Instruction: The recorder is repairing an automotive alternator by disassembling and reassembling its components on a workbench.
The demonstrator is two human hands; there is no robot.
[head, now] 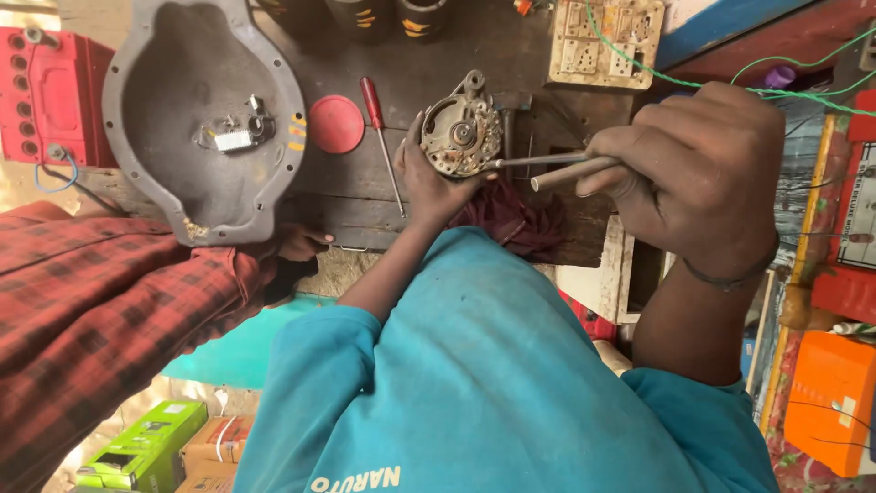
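Head view. My left hand [429,183] is closed around the lower edge of a round metal motor end housing [461,135], propping it on edge above the dark wooden worktop [365,205], its open face turned toward me. My right hand [698,173] is wrapped shut on a plain metal rod [570,172], and a thinner metal shaft [534,161] runs just above it to the rim of the housing; I cannot tell whether the two are one tool or two.

Hazards, as I judge them:
- The housing rests only in my left hand's fingers. A sideways push from the shaft may twist it loose and drop it onto the worktop.
- My left thumb lies just beside the point of contact. If the shaft slips off the rim, it may strike the thumb.
- The red-handled screwdriver [379,132] and red round lid [336,124] lie near the housing and may be knocked away.
- Another person's checked sleeve [109,301] and hand [301,243] are near the grey metal cover [205,114] to my left; a falling part may reach them.
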